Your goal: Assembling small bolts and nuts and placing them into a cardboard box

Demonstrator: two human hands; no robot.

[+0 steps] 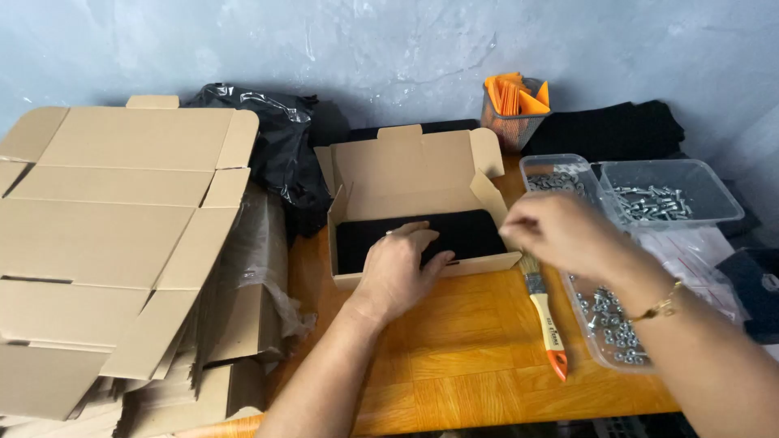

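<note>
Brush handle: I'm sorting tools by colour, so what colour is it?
Pale wood with an orange tip, on the brush in the head view.

A blue-grey plastered wall (389,40), patchy and scuffed, runs across the far side. Near it stands an orange wooden table (462,365) with a parquet-like top. Soft, even light falls from above, leaving dim shadows along the wall's foot.

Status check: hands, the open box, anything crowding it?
Left hand flat on black fabric inside open cardboard box. Right hand at box's right edge, grip unclear. Paintbrush lies beside box.
</note>
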